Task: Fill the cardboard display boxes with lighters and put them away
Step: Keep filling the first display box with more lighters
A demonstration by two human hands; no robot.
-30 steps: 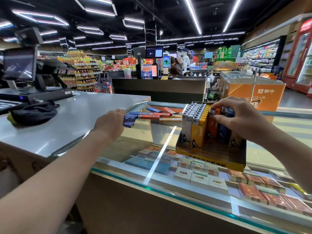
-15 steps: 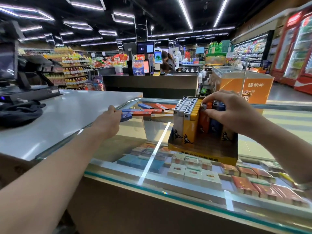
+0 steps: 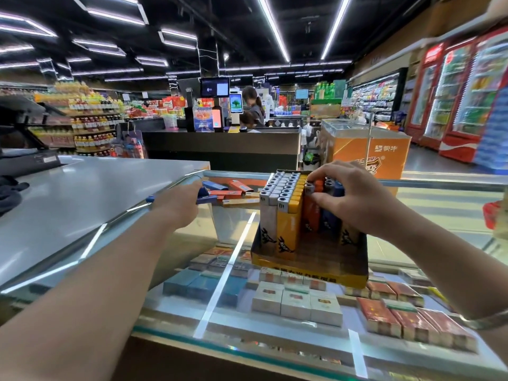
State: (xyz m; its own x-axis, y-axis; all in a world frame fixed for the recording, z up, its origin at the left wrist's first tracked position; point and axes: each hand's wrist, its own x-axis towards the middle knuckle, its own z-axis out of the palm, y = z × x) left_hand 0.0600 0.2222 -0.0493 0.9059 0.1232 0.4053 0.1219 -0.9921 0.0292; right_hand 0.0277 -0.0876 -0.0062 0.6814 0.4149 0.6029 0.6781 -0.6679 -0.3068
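Your right hand (image 3: 354, 199) in display box (image 3: 310, 268) on glass counter (image 3: 236, 270), fingers pinching orange lighter (image 3: 312, 207) to seat it upright. Your left hand (image 3: 176, 204) reaches loose lighters (image 3: 228, 189) for refill; fingers curled around blue lighter (image 3: 204, 198).

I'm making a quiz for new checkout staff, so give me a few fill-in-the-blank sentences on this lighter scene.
1. The display box stands on a ____ counter.
2. The yellow lighters stand right of the ____ ones.
3. The loose lighters lie by the ____ hand.

Answers: glass; white; left
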